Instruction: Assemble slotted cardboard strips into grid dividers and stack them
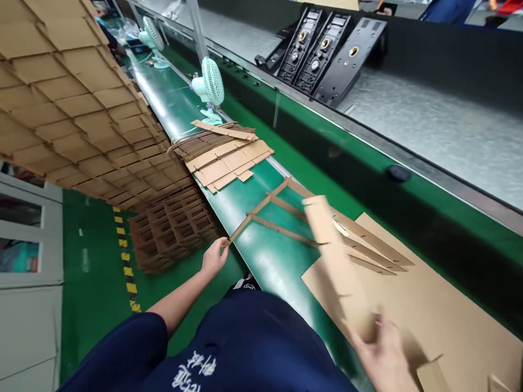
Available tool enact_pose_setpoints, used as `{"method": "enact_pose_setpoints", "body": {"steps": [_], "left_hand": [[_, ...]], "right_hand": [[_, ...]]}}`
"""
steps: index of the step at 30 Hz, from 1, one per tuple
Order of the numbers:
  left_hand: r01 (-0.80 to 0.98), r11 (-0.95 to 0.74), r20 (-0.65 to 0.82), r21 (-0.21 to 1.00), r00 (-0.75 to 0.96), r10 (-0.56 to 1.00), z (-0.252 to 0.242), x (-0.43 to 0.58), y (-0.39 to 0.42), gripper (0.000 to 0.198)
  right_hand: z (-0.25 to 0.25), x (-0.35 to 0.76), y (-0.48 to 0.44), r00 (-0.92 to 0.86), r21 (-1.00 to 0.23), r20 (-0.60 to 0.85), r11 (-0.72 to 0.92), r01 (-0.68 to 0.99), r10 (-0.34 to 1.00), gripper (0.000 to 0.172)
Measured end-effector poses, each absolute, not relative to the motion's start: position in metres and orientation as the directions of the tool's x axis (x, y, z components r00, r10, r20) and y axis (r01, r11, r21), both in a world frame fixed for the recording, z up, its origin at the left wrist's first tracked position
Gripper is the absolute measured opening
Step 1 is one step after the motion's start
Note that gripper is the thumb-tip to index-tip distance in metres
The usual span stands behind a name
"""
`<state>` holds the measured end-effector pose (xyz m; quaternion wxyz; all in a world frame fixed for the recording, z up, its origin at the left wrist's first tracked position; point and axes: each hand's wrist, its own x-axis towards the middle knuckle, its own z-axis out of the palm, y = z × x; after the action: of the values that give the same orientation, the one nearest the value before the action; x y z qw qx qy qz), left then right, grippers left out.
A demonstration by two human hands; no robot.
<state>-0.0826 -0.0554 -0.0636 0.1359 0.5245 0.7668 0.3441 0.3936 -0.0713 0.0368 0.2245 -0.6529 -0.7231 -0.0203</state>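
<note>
My left hand (215, 258) pinches the near end of a slotted cardboard strip (258, 208) at the green table's front edge. Several long strips (286, 231) cross it at its slots and stand on edge, forming a partly joined divider. In my right hand (384, 348), which is blurred, is another slotted cardboard strip (333, 256), held tilted above the divider's right part. Beneath lies a large flat cardboard sheet (441, 294). Some cardboard pieces (433, 375) rest close to my right hand.
A pile of loose cardboard strips (229, 158) lies farther up the green table (265, 261). Stacked cardboard dividers (81, 103) rise at the left, with more dividers (175, 228) below. Two fans (210, 87) stand along the table. Black panels (322, 54) lean on the conveyor (449, 136) behind.
</note>
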Motion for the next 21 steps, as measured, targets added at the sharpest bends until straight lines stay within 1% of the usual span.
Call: {"method": "enact_pose_setpoints", "body": {"steps": [3, 4, 6, 10, 14, 17, 19, 21], "left_hand": [[0.675, 0.193, 0.175, 0.712, -0.437, 0.882, -0.070, -0.081, -0.056, 0.023], [0.664, 0.189, 0.180, 0.723, -0.446, 0.877, -0.071, -0.081, -0.055, 0.022], [0.646, 0.186, 0.189, 0.740, -0.466, 0.864, -0.072, -0.080, -0.054, 0.022], [0.625, 0.195, 0.199, 0.756, -0.504, 0.841, -0.076, -0.078, -0.055, 0.029], [0.643, 0.187, 0.227, 0.743, -0.505, 0.832, -0.078, -0.077, -0.057, 0.049], [0.721, 0.149, 0.301, 0.677, -0.456, 0.837, -0.078, -0.078, -0.058, 0.061], [0.775, 0.121, 0.341, 0.621, -0.406, 0.848, -0.077, -0.079, -0.059, 0.060], [0.821, 0.107, 0.346, 0.560, -0.349, 0.871, -0.075, -0.081, -0.060, 0.056]], "right_hand": [[0.026, 0.329, -0.056, -0.372, -0.225, 0.274, 0.435, 0.872, 0.887, 0.080], [0.022, 0.316, -0.053, -0.452, -0.212, 0.256, 0.506, 0.836, 0.855, 0.078], [0.017, 0.301, -0.049, -0.536, -0.152, 0.250, 0.579, 0.801, 0.807, 0.074], [0.012, 0.304, -0.045, -0.618, 0.000, 0.270, 0.642, 0.767, 0.738, 0.061], [0.016, 0.309, -0.043, -0.654, 0.089, 0.296, 0.662, 0.744, 0.696, 0.050], [0.020, 0.310, -0.042, -0.662, 0.132, 0.306, 0.659, 0.741, 0.684, 0.044], [0.021, 0.312, -0.042, -0.677, 0.151, 0.303, 0.667, 0.729, 0.671, 0.042], [0.020, 0.315, -0.042, -0.694, 0.161, 0.293, 0.681, 0.714, 0.658, 0.042]]}}
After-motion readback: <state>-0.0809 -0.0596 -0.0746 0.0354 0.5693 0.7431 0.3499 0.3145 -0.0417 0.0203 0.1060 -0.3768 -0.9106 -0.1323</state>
